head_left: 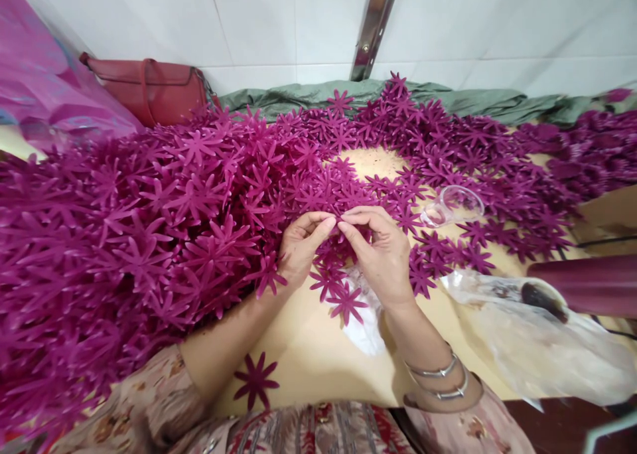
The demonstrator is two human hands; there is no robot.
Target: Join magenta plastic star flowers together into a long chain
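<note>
My left hand (304, 241) and my right hand (381, 251) meet fingertip to fingertip over the middle of the table. Both are closed in a pinch on a purple flower piece (339, 220), which is mostly hidden by the fingers. A big heap of purple star-shaped flower pieces (199, 195) with long narrow petals rises on the left and runs behind my hands. Several looser ones, such as a flower piece (346, 302), lie just below and between my wrists. A single dark flower piece (256, 381) rests by my left forearm.
A clear plastic ring-shaped item (460, 203) lies right of my hands. Further right are a crumpled clear plastic bag (542, 341) and a dark red cylinder (587, 285). At the back, a red handbag (149, 89) and green cloth (478, 102) lie along the tiled wall (298, 16).
</note>
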